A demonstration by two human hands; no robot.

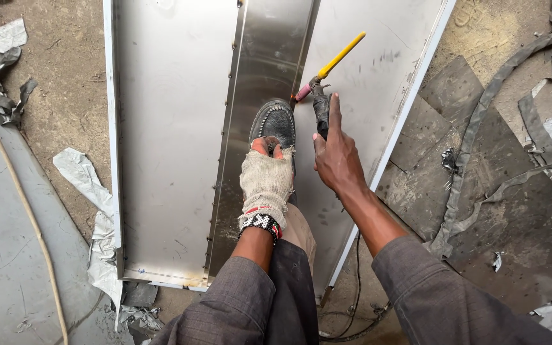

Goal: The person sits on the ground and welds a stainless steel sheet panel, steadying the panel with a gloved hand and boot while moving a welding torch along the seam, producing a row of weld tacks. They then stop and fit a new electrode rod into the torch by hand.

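The torch (322, 80) is lying across the steel sheet (174, 128), its pink nozzle pointing down-left toward the raised strip (260, 70) that is running up the middle of the sheet, and its yellow back cap angling up and to the right. The right hand (335, 156) is gripping the torch's dark handle, with the fingers curling round it from the right and the forefinger stretching straight up along it. The left hand (266, 185) is wearing a frayed, fingerless knit glove and a black-and-white beaded wristband (262, 223); it is closing down over the top of a black shoe (276, 121), bare fingertips pressing on the shoe's upper. The shoe is standing on the strip just left of the nozzle, nearly touching it. Both forearms are coming up from grey sleeves at the bottom of the view, and a dark trouser leg is showing between them.

A row of small tack spots is running along the strip's left edge. A white-edged border is framing the sheet on its left and right sides. A thin black cable (356, 281) is trailing from under the right wrist down to the ground. Around the sheet, crumpled foil scraps (91, 211) are lying on the dirt at left, a pale cord (20, 191) is crossing a grey slab, and dark offcuts (499, 191) and a curved grey hose are lying at right.
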